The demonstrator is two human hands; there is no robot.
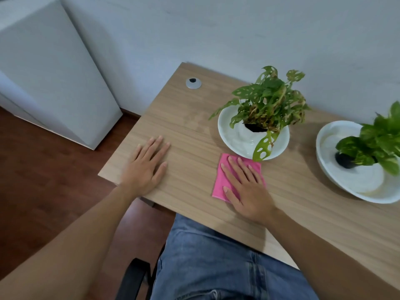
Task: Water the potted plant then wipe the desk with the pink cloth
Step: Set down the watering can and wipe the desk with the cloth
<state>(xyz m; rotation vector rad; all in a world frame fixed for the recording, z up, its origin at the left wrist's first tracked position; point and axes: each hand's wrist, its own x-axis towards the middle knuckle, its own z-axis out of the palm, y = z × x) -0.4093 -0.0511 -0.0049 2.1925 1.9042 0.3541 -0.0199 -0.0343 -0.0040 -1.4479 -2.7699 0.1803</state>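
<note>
A folded pink cloth (220, 180) lies flat on the wooden desk (190, 124), just in front of a white bowl-shaped pot (240, 137) holding a plant with holed green leaves (268, 98). My right hand (246, 187) presses flat on the cloth, fingers spread and pointing away from me. My left hand (147, 165) rests palm down on the bare desk near its left front corner, holding nothing. A faint damp-looking sheen shows on the desk behind my left hand.
A second white pot (355, 182) with a broad-leaved green plant (381, 139) stands at the right edge of view. A round cable grommet (193, 83) sits near the desk's back left corner. A white cabinet (49, 68) stands left of the desk. My jeans-clad legs and a chair arm are below.
</note>
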